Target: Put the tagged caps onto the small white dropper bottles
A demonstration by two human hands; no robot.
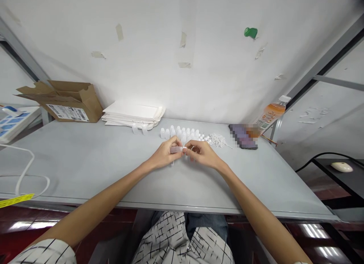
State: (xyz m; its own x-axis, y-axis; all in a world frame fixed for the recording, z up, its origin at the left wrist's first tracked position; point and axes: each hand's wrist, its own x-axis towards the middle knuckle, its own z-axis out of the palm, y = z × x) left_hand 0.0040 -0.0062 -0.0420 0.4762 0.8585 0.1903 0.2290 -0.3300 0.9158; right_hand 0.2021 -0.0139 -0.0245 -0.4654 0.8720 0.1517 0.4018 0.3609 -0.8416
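Observation:
My left hand [165,154] grips a small clear plastic bottle [176,149], held sideways above the grey table [85,161]. My right hand [201,153] meets it from the right, fingertips pinching a small white cap [184,149] at the bottle's end. Just behind my hands stand several small white dropper bottles [179,133] in a cluster. To their right lies a loose pile of small white plastic pieces [217,140].
A stack of flat white cartons [133,114] and an open cardboard box [66,101] sit at the back left by the wall. A phone [243,137] and an orange drink bottle [270,116] lie at the back right. A white cable [25,169] loops at the left edge.

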